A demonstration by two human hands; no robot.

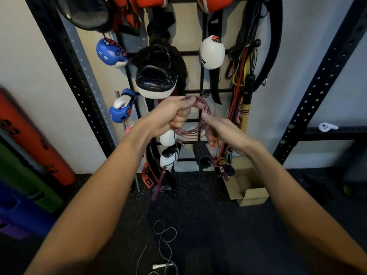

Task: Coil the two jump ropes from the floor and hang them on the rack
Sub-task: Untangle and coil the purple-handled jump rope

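Note:
A thin dark-red jump rope (pixel 195 129) hangs in several loops between my hands, in front of the black wire rack (pixel 200 52) on the wall. My left hand (pixel 174 114) is closed around the top of the coil. My right hand (pixel 216 128) pinches the loops on the right side. The rope's two maroon handles dangle below, one at the left (pixel 158 184) and one at the right (pixel 224 171). A second, pale grey jump rope (pixel 164 243) lies loose in curls on the dark floor near my feet, with a white handle (pixel 158 266) at the bottom edge.
The rack carries boxing gloves (pixel 112 53), a focus mitt (pixel 155 76), straps and resistance bands (pixel 241 70). Black perforated uprights (pixel 79 76) stand on both sides. A cardboard box (pixel 249 187) sits on the floor at right. Orange, green and blue pads (pixel 31 147) lean at left.

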